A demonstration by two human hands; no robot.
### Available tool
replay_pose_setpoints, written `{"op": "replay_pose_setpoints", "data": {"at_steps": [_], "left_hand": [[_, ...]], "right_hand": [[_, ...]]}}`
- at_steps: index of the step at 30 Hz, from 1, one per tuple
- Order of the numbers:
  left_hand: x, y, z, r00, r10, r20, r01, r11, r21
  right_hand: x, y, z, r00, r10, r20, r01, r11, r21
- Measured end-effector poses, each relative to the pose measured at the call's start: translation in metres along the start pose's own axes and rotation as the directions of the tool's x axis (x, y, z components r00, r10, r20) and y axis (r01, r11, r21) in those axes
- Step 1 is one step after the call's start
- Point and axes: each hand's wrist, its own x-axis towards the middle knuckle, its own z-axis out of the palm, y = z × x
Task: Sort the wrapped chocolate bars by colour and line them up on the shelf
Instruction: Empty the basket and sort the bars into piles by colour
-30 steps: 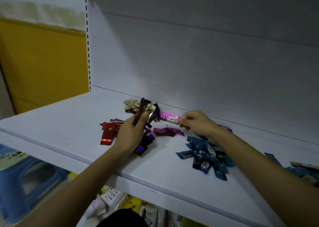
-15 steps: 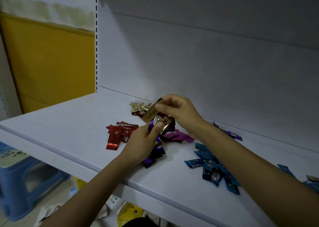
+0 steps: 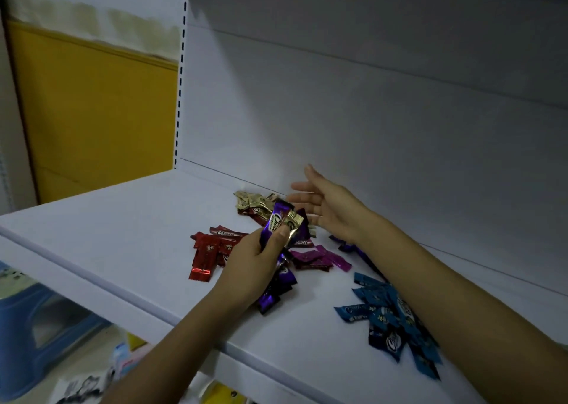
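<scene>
My left hand (image 3: 252,265) grips a bunch of wrapped chocolate bars (image 3: 281,224), purple and gold, above the white shelf (image 3: 123,231). My right hand (image 3: 325,204) hovers just behind them with its fingers spread and nothing in it. Sorted heaps lie on the shelf: gold bars (image 3: 252,202) at the back, red bars (image 3: 212,250) to the left, magenta bars (image 3: 319,259) in the middle, blue bars (image 3: 393,320) to the right. More purple bars (image 3: 276,290) stick out under my left hand.
The shelf's white back panel (image 3: 368,111) rises right behind the heaps. A yellow wall (image 3: 92,111) stands to the left. Below the shelf edge are a blue plastic stool (image 3: 33,336) and packaged goods (image 3: 129,354).
My right hand let go of the bars it was pinching and pulled back to the right with open fingers. My left hand keeps the bunch. The camera has moved closer.
</scene>
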Motion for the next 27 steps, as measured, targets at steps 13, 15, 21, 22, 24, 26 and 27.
{"op": "replay_pose_setpoints", "data": {"at_steps": [13, 15, 21, 22, 24, 26, 27], "left_hand": [[-0.004, -0.002, 0.001, 0.996, 0.033, 0.081, -0.037, 0.998, 0.058], [-0.004, -0.002, 0.000, 0.996, 0.029, 0.080, -0.034, 0.998, 0.061], [-0.005, -0.001, 0.003, 0.996, 0.044, 0.075, -0.044, 0.999, -0.004], [-0.004, -0.002, 0.003, 0.996, 0.043, 0.073, -0.043, 0.999, -0.003], [-0.004, -0.002, 0.003, 0.997, 0.044, 0.069, -0.045, 0.999, 0.007], [-0.004, -0.002, 0.004, 0.997, 0.045, 0.070, -0.046, 0.999, 0.011], [-0.004, -0.003, 0.004, 0.996, 0.048, 0.070, -0.049, 0.999, 0.015]], "right_hand": [[-0.028, 0.003, -0.010, 0.971, -0.156, -0.182, 0.148, 0.987, -0.055], [-0.025, 0.001, -0.028, 0.938, -0.117, -0.325, 0.118, 0.993, -0.018], [-0.033, 0.023, -0.113, 0.788, 0.108, -0.607, -0.087, 0.994, 0.064], [-0.036, 0.029, -0.125, 0.760, 0.137, -0.635, -0.112, 0.990, 0.080], [-0.040, 0.040, -0.142, 0.714, 0.143, -0.686, -0.148, 0.988, 0.052], [-0.041, 0.049, -0.149, 0.660, 0.069, -0.748, -0.148, 0.988, -0.039], [-0.041, 0.052, -0.149, 0.642, 0.002, -0.767, -0.132, 0.985, -0.108]]}}
